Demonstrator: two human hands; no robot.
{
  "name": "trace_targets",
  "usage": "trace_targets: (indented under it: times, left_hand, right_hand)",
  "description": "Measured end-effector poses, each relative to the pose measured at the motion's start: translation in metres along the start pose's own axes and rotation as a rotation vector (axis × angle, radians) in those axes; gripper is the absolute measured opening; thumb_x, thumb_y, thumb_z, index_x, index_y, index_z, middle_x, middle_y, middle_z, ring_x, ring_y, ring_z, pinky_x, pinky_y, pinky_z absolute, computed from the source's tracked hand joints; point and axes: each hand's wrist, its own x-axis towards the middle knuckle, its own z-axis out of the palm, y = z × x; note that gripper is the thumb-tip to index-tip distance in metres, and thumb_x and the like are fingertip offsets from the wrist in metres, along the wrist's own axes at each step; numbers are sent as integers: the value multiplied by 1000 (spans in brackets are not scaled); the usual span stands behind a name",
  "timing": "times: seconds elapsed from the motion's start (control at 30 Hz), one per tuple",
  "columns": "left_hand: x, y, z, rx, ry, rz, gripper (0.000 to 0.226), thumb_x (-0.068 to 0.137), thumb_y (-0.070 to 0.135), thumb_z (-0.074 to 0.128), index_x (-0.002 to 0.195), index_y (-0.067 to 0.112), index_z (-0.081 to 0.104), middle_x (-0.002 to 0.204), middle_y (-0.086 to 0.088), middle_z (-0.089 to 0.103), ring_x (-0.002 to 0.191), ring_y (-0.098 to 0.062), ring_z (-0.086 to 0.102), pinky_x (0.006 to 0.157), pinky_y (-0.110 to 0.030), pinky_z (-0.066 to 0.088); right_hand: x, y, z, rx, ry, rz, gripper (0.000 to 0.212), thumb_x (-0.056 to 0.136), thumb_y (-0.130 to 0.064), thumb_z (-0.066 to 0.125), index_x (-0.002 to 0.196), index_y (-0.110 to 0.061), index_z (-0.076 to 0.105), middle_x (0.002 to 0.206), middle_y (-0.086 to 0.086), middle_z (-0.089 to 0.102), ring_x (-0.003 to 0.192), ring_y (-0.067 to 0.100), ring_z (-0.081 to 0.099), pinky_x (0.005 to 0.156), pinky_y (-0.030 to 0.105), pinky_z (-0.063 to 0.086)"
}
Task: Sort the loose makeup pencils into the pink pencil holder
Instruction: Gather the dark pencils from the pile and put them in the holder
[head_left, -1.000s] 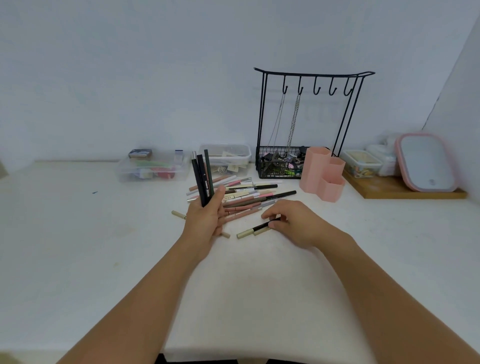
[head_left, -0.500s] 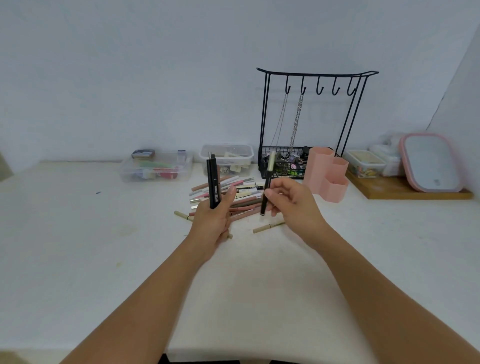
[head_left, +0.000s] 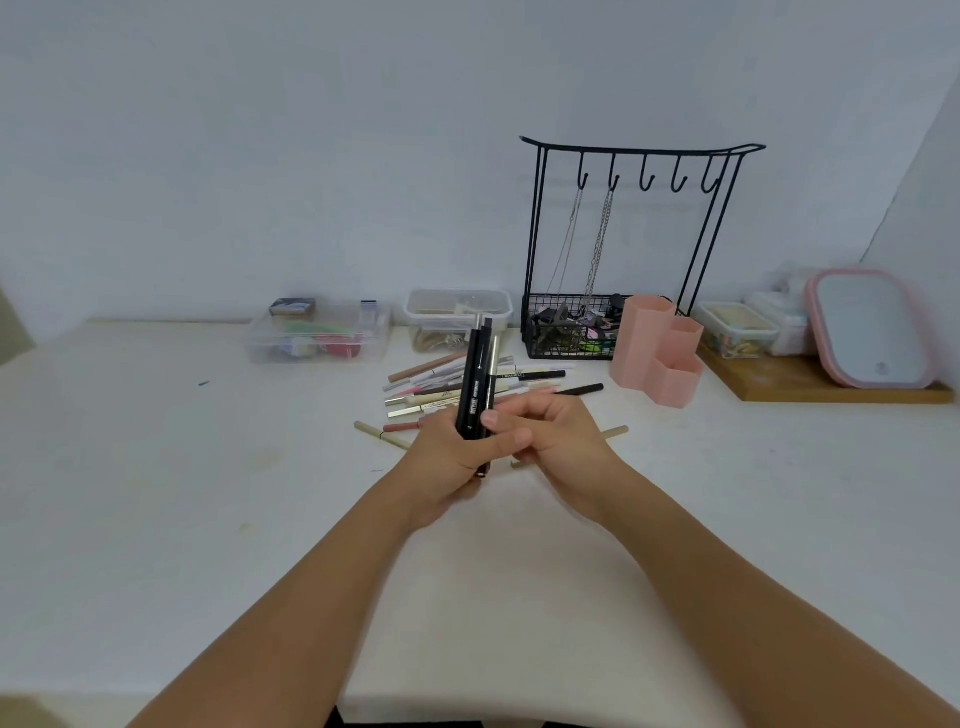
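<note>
My left hand is closed around a bundle of black makeup pencils held upright above the table. My right hand is right beside it, thumb and forefinger pinching a black pencil with a pale cap against the bundle. Behind the hands lies a pile of loose pencils in pink, beige, white and black. Single beige pencils lie at the left and at the right. The pink pencil holder, with three hexagonal cups, stands to the right of the pile.
A black wire jewellery stand with chains and a filled basket stands behind the holder. Clear plastic boxes sit along the wall. At the right, a wooden tray carries a pink-framed mirror and small containers.
My right hand picked a black pencil off the table, lifted it and carried it left to the bundle in my left hand. The left hand turned its bundle more upright.
</note>
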Motion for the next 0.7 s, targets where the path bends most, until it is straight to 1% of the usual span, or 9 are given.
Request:
trace_targets:
  times: [0.03,0.1,0.17,0.2,0.27,0.37,0.43,0.57,0.7]
  left_hand:
    - [0,0,-1,4,-16,-4,44,71,26,88,108,10,68,48,7,39,43,-10,26,41,-18,20]
    - [-2,2,-1,30,-38,-6,26,79,29,80,97,14,69,51,3,40,43,-12,31,41,-19,21]
    - [-3,5,0,43,-48,4,25,91,33,70,91,9,63,54,-1,48,46,-16,50,39,-20,30]
    - [-2,6,-1,30,-23,16,27,94,35,67,90,9,63,56,-3,51,51,-19,58,39,-22,35]
    - [2,7,-5,-24,122,48,29,98,37,63,82,12,59,58,-6,52,53,-19,58,39,-24,36]
    - [7,9,-20,-136,356,89,33,101,36,60,78,15,52,55,0,47,46,-13,44,38,-23,30]
    - [10,8,-31,-155,425,94,31,101,37,60,79,16,52,55,4,42,46,-11,38,38,-22,27]
    - [14,5,-41,-113,511,29,36,96,42,67,73,22,49,54,7,36,46,-10,29,42,-24,24]
    - [18,-1,-46,-160,526,21,24,91,34,74,90,16,60,55,3,37,46,-12,31,47,-25,25]
  right_hand:
    - [0,1,0,8,3,18,6,82,-12,77,77,-14,77,77,9,68,61,13,49,55,21,37]
    - [0,3,-1,18,0,40,5,83,-11,76,78,-12,77,76,15,65,61,16,46,53,22,36]
    - [3,3,-4,-8,15,19,8,87,-13,71,81,-11,77,73,17,63,62,20,48,54,23,37]
    - [5,2,-8,-49,53,-16,10,89,-15,70,83,-11,77,72,13,66,63,17,53,55,22,39]
    - [11,1,-21,-227,209,-129,9,89,-18,71,89,-12,77,78,2,73,66,6,58,60,17,43]
    - [19,8,-44,-681,401,-303,11,87,-15,72,98,-17,75,90,-6,72,75,-2,59,68,8,42]
    - [20,15,-50,-840,381,-345,17,87,-12,71,103,-18,73,95,-8,69,81,0,57,70,9,39]
    - [19,22,-44,-984,250,-324,24,88,-21,71,112,-22,70,105,-8,66,90,8,56,79,22,44]
    - [15,16,-30,-1100,119,-410,23,92,-23,66,116,-22,69,110,-6,65,102,11,54,91,27,45]
